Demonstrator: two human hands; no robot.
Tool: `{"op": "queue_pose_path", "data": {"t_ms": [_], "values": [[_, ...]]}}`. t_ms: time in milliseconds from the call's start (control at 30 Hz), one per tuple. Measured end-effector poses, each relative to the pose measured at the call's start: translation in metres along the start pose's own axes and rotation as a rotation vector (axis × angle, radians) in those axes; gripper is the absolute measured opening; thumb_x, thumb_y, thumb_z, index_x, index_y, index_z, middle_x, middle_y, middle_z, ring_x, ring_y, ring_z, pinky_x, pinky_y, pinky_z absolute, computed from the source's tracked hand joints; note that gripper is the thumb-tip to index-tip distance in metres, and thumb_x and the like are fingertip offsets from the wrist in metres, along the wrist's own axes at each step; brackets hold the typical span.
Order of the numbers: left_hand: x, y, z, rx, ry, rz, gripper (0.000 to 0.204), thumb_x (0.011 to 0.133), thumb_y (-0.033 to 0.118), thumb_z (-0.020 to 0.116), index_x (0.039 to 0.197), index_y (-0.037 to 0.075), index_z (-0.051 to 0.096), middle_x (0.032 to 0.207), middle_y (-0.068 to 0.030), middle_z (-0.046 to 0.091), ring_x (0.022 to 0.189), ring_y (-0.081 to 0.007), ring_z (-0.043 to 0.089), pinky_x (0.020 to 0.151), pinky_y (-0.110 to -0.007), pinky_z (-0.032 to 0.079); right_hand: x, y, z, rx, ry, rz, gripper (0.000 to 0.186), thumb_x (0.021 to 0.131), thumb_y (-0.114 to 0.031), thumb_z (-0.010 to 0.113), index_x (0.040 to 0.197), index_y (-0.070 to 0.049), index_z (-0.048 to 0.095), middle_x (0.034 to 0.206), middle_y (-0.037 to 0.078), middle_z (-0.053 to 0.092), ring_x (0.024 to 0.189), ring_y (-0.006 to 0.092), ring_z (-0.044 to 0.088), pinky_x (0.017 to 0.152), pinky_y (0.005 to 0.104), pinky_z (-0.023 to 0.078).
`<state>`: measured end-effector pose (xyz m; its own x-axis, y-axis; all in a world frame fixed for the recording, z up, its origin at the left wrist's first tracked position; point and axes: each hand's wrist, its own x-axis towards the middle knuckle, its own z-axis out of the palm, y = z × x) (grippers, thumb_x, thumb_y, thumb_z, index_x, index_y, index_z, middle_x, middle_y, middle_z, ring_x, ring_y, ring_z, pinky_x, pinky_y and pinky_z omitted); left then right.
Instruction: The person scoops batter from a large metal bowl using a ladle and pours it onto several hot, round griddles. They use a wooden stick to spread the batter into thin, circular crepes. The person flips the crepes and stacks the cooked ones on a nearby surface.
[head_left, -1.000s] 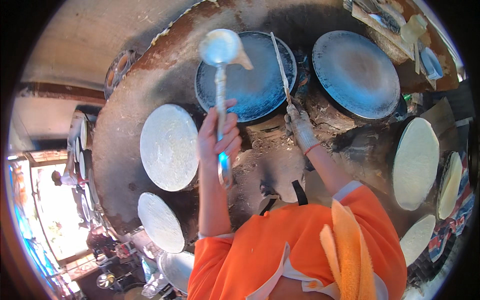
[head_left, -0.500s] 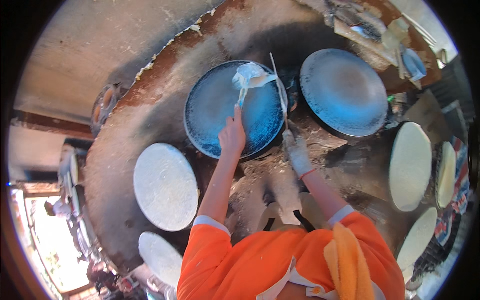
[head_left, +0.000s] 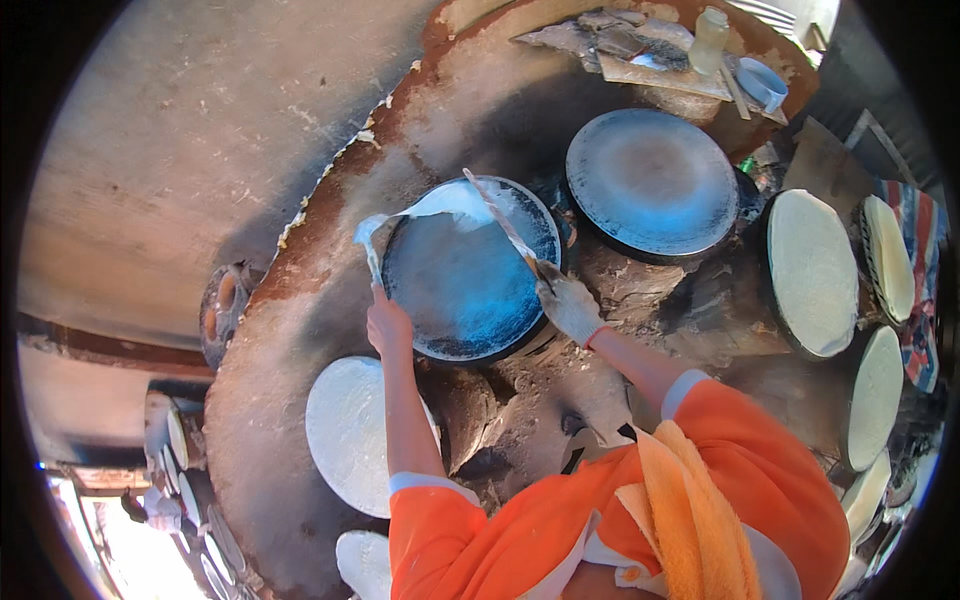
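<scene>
My left hand, bare, is closed round the handle of a whitish ladle, held by the far left rim of a round dark griddle. From the ladle a band of white batter stretches right over the griddle's far part. In a pale, soiled glove, my right hand grips a long, flat wooden stick. The stick slants over the griddle's right side, its far end near the batter. Whether the stick touches the griddle I cannot tell.
Another round griddle stands at the far right. Pale round sheets lie about: one at left, another at right. Beyond are a glass jar and a blue-grey cup on a board. A curved clay ledge surrounds the griddles.
My left hand has swung the ladle leftward to the griddle's rim, and batter now streams across. My right hand has tilted the stick leftward over the griddle. The whole view has shifted.
</scene>
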<state>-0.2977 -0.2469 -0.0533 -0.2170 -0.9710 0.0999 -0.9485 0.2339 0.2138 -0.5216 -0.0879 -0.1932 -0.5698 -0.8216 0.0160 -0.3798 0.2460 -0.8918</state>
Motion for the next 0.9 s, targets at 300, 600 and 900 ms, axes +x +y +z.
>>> {"op": "queue_pose_path", "data": {"t_ms": [300,600,900], "values": [[-0.149,0.033,-0.106,-1.702,-0.185,-0.399,0.022,0.094,0.014,0.039,0.115,0.012,0.042,0.067,-0.0007,0.042,0.039,-0.0039,0.032,0.035,-0.019,0.028,0.078,0.065,0.076,0.288,-0.161,-0.207,0.017,0.088,-0.013,0.041,0.092,-0.004,0.055,0.082,0.008,0.055,0.073,0.0200,0.057,0.060,0.0308,0.047],[-0.190,0.026,-0.121,-2.015,-0.221,-0.297,0.030,0.095,0.011,0.036,0.123,0.002,0.038,0.069,-0.0002,0.038,0.038,-0.0016,0.030,0.033,-0.017,0.026,0.085,0.031,-0.001,-0.142,-0.199,-0.371,0.032,0.088,-0.026,0.044,0.108,-0.005,0.057,0.090,0.021,0.060,0.077,0.0315,0.060,0.066,0.0381,0.048],[-0.194,0.052,-0.125,-1.905,-0.038,-0.410,0.029,0.095,0.011,0.036,0.122,0.003,0.039,0.069,-0.0005,0.039,0.040,-0.0011,0.030,0.034,-0.016,0.026,0.077,-0.025,-0.012,-0.243,-0.490,-0.419,0.038,0.088,-0.026,0.043,0.122,-0.010,0.048,0.082,0.020,0.061,0.077,0.0343,0.060,0.067,0.0401,0.049]]}}
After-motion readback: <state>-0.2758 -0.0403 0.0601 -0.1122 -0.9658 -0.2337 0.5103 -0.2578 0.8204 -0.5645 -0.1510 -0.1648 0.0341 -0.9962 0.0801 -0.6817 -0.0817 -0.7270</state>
